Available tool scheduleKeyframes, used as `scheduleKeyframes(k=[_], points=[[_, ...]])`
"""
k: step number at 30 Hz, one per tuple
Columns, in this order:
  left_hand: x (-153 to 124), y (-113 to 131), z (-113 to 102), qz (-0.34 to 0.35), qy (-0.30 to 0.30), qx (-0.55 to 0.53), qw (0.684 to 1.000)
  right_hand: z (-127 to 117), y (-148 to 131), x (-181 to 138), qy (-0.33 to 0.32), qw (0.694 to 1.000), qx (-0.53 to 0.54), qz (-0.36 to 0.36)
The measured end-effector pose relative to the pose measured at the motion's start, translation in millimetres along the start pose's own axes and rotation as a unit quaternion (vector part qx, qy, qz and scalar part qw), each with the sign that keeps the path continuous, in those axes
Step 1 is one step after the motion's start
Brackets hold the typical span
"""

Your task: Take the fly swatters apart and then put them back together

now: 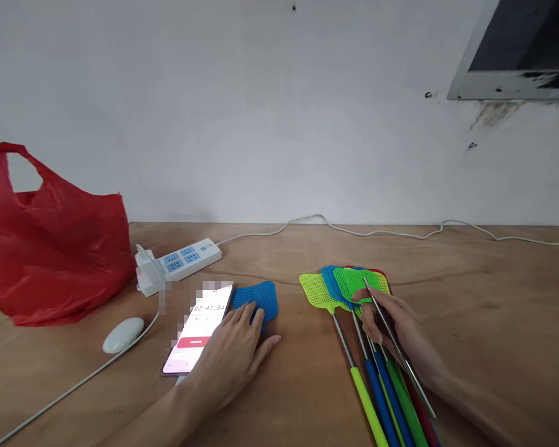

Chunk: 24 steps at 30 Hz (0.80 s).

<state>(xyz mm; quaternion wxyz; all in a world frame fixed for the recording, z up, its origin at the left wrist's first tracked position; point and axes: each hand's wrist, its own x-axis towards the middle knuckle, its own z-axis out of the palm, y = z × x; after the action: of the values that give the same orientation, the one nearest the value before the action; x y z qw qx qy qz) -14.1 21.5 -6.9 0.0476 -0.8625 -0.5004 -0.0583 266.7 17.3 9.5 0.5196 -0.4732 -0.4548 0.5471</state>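
My left hand (240, 344) lies palm down, its stretched fingertips on a blue mesh fly swatter head (264, 297) beside the phone. No handle shows on that head. On the right, my right hand (395, 326) is closed round a slim shiny metal rod (403, 357), slanting from upper left to lower right. Beneath that hand lies a fanned pile of fly swatters, with a yellow-green head (317, 290), a blue head (330, 282) and a bright green head (354, 281). Their coloured grips, such as a yellow-green grip (368, 403), point towards me. Some red ones are partly hidden.
A lit phone (200, 323) showing a timer lies by my left wrist. Further left are a white mouse (123, 335), a white power strip (181, 264) with a plug, and a red plastic bag (56, 248). A white cable (372, 233) runs along the wall.
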Motion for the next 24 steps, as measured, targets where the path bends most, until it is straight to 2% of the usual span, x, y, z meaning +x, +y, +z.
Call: scheduleKeyframes(k=[9, 11, 14, 19, 24], points=[[-1.1, 1.2, -1.7, -0.002, 0.018, -0.015, 1.000, 1.9, 1.1, -6.9, 0.001, 0.999, -0.041, -0.022], [1.0, -4.2, -5.4, -0.024, 0.048, -0.006, 0.999, 1.2, 1.7, -8.2, 0.003, 0.999, -0.042, -0.029], [5.7, -21.0, -12.0, -0.101, 0.077, 0.046, 0.991, -1.1, 3.3, -9.4, 0.000, 0.999, -0.032, -0.038], [10.2, -59.2, -12.1, -0.204, 0.022, 0.056, 0.977, -2.2, 2.4, -11.2, -0.006, 0.998, -0.031, -0.048], [8.5, -76.2, -0.4, -0.213, 0.001, 0.035, 0.977, -0.9, 1.4, -13.2, 0.000, 0.998, -0.027, -0.048]])
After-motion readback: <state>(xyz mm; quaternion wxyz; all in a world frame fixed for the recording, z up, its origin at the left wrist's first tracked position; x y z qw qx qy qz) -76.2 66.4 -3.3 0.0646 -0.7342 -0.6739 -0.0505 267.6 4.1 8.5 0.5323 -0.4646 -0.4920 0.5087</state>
